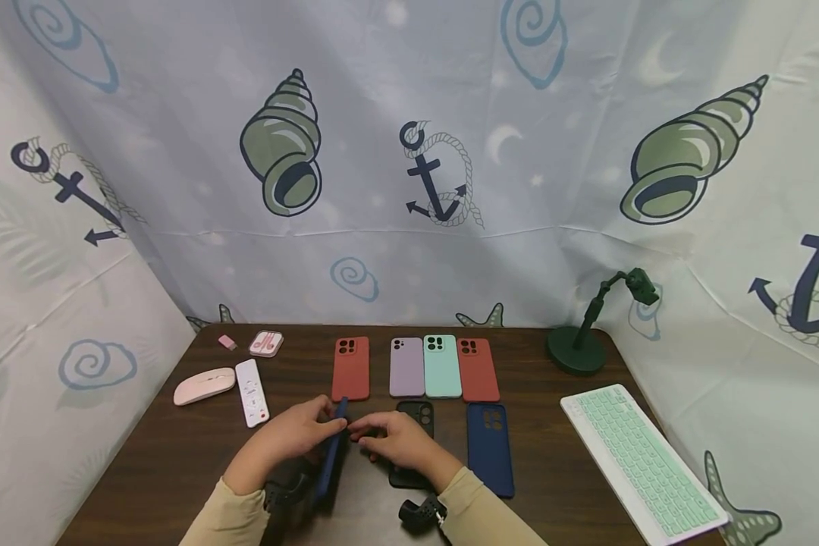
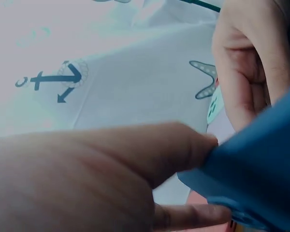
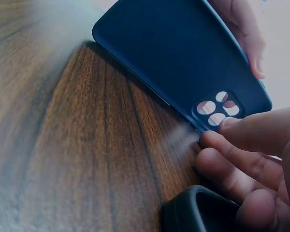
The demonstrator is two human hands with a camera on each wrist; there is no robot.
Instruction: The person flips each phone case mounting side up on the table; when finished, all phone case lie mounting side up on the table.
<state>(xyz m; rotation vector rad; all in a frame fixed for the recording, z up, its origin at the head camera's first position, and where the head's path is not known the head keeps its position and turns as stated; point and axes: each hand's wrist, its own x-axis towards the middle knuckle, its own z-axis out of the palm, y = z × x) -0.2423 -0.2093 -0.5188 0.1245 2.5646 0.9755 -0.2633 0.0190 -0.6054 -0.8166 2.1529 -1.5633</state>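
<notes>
Table: dark wood, far edge 12 o'clock.
Left hand: nearer; grips blue case near far end.
Right hand: fingers bent beside case; pinching or not, cannot tell.
Blue case: tilted on edge, left hand's 3 o'clock, right hand's 9; long axis 1-to-7.
Camera holes: far end.

Phone case: dark blue, matte, rounded corners. Camera cutout: four round openings at one corner of the far end; light shows through. Orientation: on its long side, steeply tilted, held above the bench; edge contact with the bench indeterminate.
</notes>
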